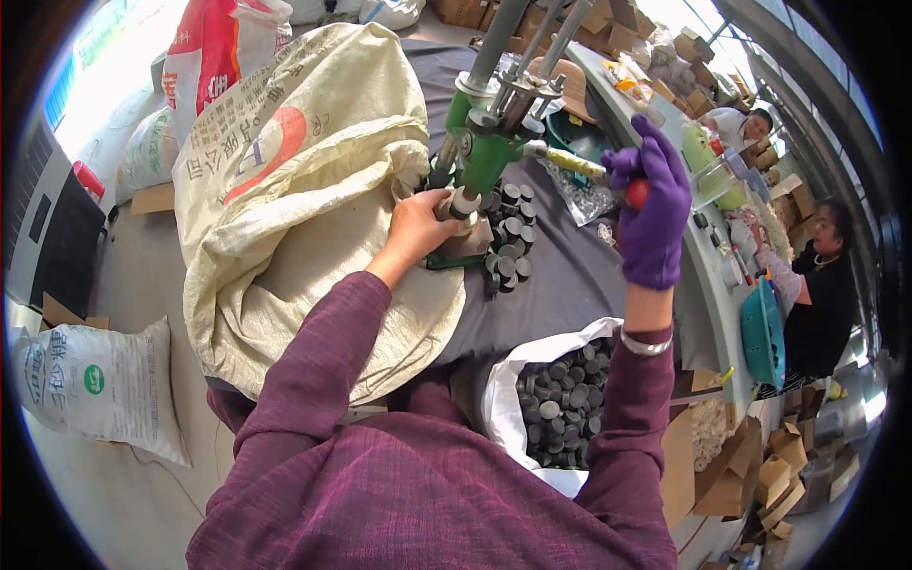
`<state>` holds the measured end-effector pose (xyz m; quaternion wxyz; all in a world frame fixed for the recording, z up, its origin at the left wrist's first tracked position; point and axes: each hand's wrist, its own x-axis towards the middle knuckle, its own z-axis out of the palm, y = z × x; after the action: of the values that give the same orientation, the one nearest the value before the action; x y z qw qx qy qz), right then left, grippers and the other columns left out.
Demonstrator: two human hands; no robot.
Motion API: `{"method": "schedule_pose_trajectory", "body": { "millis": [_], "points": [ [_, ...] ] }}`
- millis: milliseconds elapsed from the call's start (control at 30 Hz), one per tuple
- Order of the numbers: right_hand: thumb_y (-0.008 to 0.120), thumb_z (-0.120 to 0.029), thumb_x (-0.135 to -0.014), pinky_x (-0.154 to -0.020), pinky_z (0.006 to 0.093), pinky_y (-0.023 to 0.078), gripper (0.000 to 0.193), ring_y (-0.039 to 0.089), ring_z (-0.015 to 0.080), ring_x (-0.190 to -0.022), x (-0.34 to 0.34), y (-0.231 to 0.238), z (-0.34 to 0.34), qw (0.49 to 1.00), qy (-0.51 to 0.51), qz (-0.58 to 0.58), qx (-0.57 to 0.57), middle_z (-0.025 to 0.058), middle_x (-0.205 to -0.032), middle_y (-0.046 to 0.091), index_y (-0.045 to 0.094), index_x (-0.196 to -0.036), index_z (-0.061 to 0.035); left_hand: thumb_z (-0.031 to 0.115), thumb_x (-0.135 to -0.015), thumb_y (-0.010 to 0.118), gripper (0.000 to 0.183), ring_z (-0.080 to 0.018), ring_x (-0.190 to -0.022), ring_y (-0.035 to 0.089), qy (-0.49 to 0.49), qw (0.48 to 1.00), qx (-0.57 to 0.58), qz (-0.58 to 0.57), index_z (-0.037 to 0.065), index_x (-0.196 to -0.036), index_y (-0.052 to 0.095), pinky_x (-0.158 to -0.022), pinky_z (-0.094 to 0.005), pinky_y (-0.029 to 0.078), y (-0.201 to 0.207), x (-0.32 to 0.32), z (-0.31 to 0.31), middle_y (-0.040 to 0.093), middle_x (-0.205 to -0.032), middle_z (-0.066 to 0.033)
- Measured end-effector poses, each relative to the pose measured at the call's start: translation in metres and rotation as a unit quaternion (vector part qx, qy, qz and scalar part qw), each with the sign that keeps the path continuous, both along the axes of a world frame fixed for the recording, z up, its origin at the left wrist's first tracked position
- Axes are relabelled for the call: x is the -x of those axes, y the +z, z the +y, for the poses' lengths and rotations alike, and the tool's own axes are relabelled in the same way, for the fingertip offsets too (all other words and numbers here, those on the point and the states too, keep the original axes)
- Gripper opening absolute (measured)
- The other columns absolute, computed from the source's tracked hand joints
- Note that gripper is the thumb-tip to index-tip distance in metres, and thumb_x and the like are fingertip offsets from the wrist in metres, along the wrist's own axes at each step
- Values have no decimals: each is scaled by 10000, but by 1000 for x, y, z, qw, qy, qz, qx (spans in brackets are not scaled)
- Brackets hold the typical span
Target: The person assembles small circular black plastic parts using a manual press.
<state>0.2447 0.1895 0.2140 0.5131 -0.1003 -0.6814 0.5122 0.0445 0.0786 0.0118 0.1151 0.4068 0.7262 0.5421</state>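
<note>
Okay, pale cylinder (465, 203) in line under press (490, 163), right of nearer left hand (415, 231), grip unclear; right hand (654, 226) grasps red knob (636, 194).

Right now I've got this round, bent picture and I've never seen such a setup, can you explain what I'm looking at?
This is one view, from a head-worn fisheye camera looking down at its wearer, so straight edges bend near the rim. There is no robot. The green machine looks like a hand-operated press. The bare left hand is at the pale cylinder low on it; whether it pinches anything is unclear. The right hand, in a purple glove, is at the red knob on the lever. Beside the machine, dark discs are piled on a grey cloth, with a cream sack to the left. A white bag near the wearer holds more discs.
</note>
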Motion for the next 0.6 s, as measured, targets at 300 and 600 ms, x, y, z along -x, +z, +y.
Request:
{"method": "schedule_pose_trajectory", "body": {
  "millis": [300, 600],
  "points": [
    [492, -180, -1010, -843, 325, 537, 347, 538, 108, -656, -24, -126, -34, 989, -105, 95, -34, 20, -741, 563, 551, -1251, 62, 263, -654, 817, 534, -280, -849, 691, 4, 996, 52, 71, 83, -1139, 686, -785, -373, 537, 8, -7, -6, 713, -936, -142],
    [432, -167, -1050, -807, 305, 540, 313, 528, 73, -637, -22, -59, -28, 996, -47, 63, -36, 11, -720, 560, 590, -1227, 37, 339, -662, 832, 593, -318, -917, 697, 15, 996, 26, 88, 76, -1168, 671, -827, -401, 537, 2, -3, 5, 722, -994, -152]
  ]
}}
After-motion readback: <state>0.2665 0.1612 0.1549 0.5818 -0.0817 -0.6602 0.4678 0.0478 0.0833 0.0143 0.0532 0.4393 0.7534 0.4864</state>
